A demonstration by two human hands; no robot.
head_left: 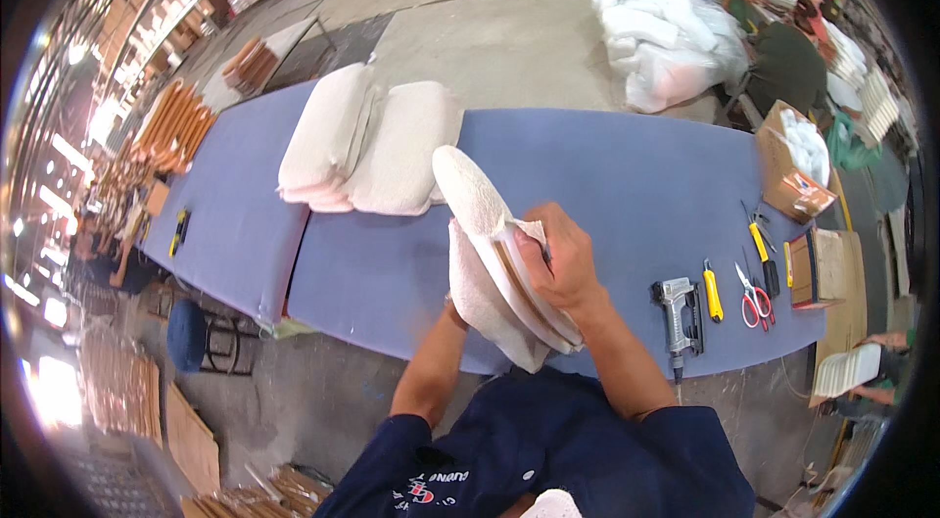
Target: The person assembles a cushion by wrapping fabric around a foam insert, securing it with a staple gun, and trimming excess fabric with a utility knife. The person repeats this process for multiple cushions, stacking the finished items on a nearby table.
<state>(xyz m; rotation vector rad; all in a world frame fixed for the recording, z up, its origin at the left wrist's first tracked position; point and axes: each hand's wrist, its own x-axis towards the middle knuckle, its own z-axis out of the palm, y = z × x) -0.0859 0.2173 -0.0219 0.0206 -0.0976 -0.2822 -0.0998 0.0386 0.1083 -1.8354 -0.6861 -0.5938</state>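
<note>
A seat cushion [480, 263] covered in cream fleece fabric stands tilted on edge in front of me, above the near side of the table. Its side shows a thin brown board edge between white layers, with a loose fabric flap along it. My right hand [560, 259] is closed on the flap and upper rim, thumb pressed against the side. Behind the cushion's lower left, only the wrist of my left hand [454, 315] shows; its fingers are hidden. Two stacks of cream fleece cushions, a left stack [330, 131] and a right stack [403, 148], lie beyond to the left.
A blue-grey table [627, 175] spreads before me. On its right lie a staple gun [678, 312] with a hose, a yellow cutter [712, 293], red-handled scissors [754, 306] and pliers. An open cardboard box [795, 165] stands at the right edge. A blue stool [186, 335] is left.
</note>
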